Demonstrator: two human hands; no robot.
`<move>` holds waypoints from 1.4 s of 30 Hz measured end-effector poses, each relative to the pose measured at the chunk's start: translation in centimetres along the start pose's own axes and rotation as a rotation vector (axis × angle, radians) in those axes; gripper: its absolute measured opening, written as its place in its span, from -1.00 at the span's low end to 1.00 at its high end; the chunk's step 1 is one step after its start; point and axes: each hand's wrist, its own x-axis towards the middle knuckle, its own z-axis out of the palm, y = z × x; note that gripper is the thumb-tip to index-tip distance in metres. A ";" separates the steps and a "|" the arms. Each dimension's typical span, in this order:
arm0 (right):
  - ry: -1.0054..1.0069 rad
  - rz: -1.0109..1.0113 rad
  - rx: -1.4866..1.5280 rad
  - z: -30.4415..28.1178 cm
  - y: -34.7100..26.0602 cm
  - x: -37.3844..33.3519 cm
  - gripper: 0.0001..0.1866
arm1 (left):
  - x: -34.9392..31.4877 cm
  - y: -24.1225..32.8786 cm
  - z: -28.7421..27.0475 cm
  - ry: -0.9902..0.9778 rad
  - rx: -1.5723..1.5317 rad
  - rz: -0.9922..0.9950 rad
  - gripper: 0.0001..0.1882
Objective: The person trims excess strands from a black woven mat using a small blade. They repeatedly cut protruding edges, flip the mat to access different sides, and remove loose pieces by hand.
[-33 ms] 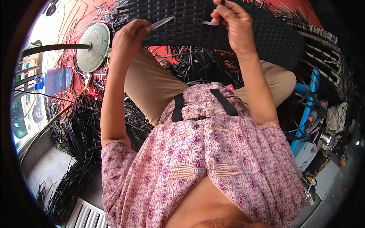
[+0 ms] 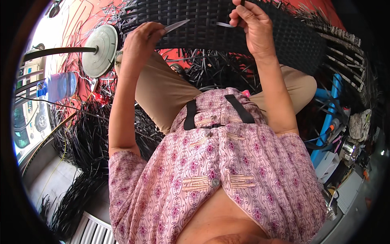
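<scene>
Resting across the lap: one woven panel (image 2: 211, 20) of black flat strips, held up in front of the person, its upper edge running out of the top of the view.

Left hand (image 2: 140, 40): closed around the handle of a metal blade (image 2: 176, 26), whose tip lies against the face of the woven panel and points toward the other hand.

Right hand (image 2: 250, 26): fingers pinched shut on a loose black strip (image 2: 242, 3) at the panel's upper edge; a short pale strip end (image 2: 223, 25) sticks out of the weave just left of this hand.

Surroundings: loose black strips (image 2: 81, 134) piled on the floor at the person's left and under the knees; a round grey disc base (image 2: 99, 51) with a dark pole on the red floor, near the left hand; a clear water bottle (image 2: 59, 86) lying below the disc; a blue frame (image 2: 331, 118) and mixed tools at the person's right.
</scene>
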 end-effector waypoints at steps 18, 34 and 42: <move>-0.049 -0.112 -0.053 1.2 -0.3 -1.3 -0.73 | 3.1 0.4 0.8 -0.017 0.362 0.267 -0.91; -0.009 -0.085 -0.025 1.2 0.7 -1.3 -0.73 | 4.0 -2.6 3.0 0.003 -0.057 0.049 -0.76; -0.018 0.092 0.063 0.0 3.2 -0.8 -0.71 | 4.9 -1.1 4.7 -0.039 -0.074 0.065 -0.75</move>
